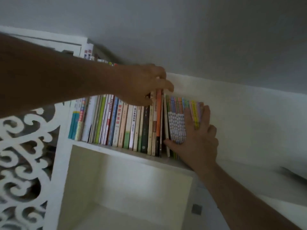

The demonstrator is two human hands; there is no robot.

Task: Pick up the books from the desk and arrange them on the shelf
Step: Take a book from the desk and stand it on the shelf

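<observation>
A long row of books [126,123] stands up on a white shelf [116,151], with their thin sides facing out. The left hand [142,83] reaches in from the left and sits on top of the row. Its fingers are bent over the tops of a tall orange book [158,113] and the books next to it, and its thumb points to the right. The right hand [197,136] comes up from the bottom right. It is spread flat with straight fingers, pressing on a bunch of thin bright books [178,120] at the right end of the row. Its thumb touches the bottom of that bunch. There is a small dark gap between the orange book and the thin bright books. Under the shelf is a white box space [126,188]. On the left is a white panel with curly cut-out shapes [25,155]. More books [88,53] sit higher up at the back, but they look blurry.
</observation>
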